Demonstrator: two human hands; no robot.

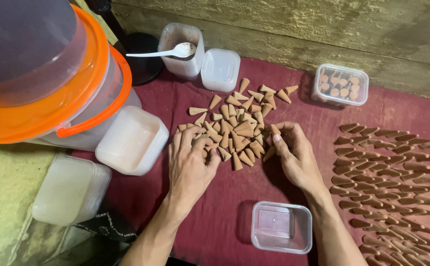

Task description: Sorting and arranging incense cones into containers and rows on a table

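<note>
A loose pile of small tan cones (239,120) lies on a dark red cloth (224,212). My left hand (189,162) rests palm down on the pile's left edge, its fingers curled over a few cones. My right hand (293,152) is at the pile's right edge and pinches one cone (275,130) between thumb and fingers. An empty clear plastic box (281,226) sits on the cloth between my forearms. To the right, several rows of darker cones (387,172) lie spread out.
A closed clear box (340,84) holding cones stands at the back right. At the back are a tall clear container with a white spoon (180,49) and a white lid (220,69). Orange-rimmed buckets (52,74) and stacked white boxes (131,140) fill the left.
</note>
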